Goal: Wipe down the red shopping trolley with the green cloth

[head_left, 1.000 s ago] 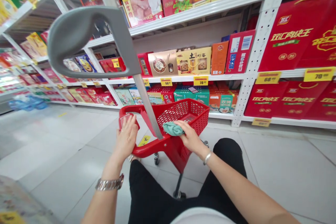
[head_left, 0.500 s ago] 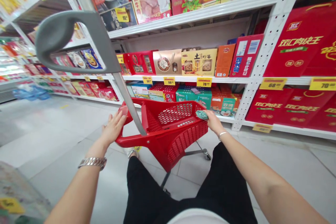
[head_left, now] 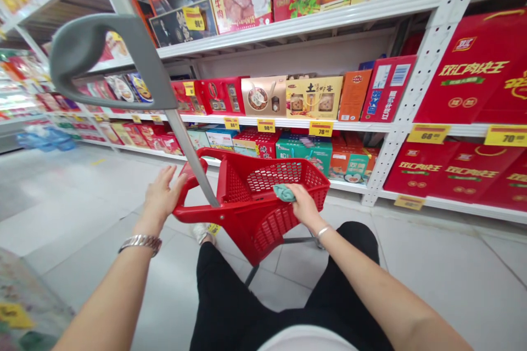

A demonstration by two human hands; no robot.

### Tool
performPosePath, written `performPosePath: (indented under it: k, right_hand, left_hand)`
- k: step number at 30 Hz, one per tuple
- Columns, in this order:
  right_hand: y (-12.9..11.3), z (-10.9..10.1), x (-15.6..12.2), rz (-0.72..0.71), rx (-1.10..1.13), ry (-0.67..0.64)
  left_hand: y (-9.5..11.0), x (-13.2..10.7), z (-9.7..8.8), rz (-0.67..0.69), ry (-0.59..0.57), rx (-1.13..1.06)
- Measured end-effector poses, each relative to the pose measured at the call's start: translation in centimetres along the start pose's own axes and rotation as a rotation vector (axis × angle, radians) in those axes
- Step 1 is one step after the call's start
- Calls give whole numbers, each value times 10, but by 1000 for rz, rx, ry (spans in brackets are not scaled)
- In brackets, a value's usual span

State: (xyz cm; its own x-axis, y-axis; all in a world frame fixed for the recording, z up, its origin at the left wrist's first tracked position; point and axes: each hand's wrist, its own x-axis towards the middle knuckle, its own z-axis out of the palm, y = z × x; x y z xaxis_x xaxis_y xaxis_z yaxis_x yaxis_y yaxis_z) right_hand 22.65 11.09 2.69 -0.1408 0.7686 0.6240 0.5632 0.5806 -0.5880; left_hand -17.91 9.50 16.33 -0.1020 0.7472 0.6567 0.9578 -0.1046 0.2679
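Note:
A red plastic shopping cart stands tilted between my knees, its perforated basket facing up. The grey handle rises from it on a metal pole towards the upper left. My right hand grips a crumpled green cloth on the basket's near rim, about midway along. At the cart's left end my left hand lies with fingers spread against the red rim; whether the thumb side presses on it is partly hidden. The basket's visible inside shows only red mesh walls.
White shelves of boxed foods with yellow price tags run close behind the cart. Large red gift boxes stand at the right. Blue plastic-wrapped items sit on the tiled floor far left. A patterned display with a yellow tag is at lower left.
My right hand has slid the green cloth leftward along the basket rim from its right corner. The cart has shifted slightly left, and my left hand has moved left with its fingers more spread.

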Motion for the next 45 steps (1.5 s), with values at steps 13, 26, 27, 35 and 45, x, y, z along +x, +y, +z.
performPosePath:
  k: [13, 26, 27, 35, 45]
  right_hand:
    - [-87, 47, 23, -146, 164, -255]
    - [10, -3, 25, 124, -38, -225]
    - [19, -10, 27, 150, -56, -221]
    - [63, -59, 36, 295, -159, -213]
    - [52, -77, 18, 251, -89, -298]
  left_hand:
    - [136, -72, 23, 587, 128, 6]
    - [124, -41, 86, 60, -393, 442]
    - [125, -41, 86, 63, -399, 443]
    - [132, -44, 90, 64, -404, 429]
    - [127, -42, 81, 90, -401, 406]
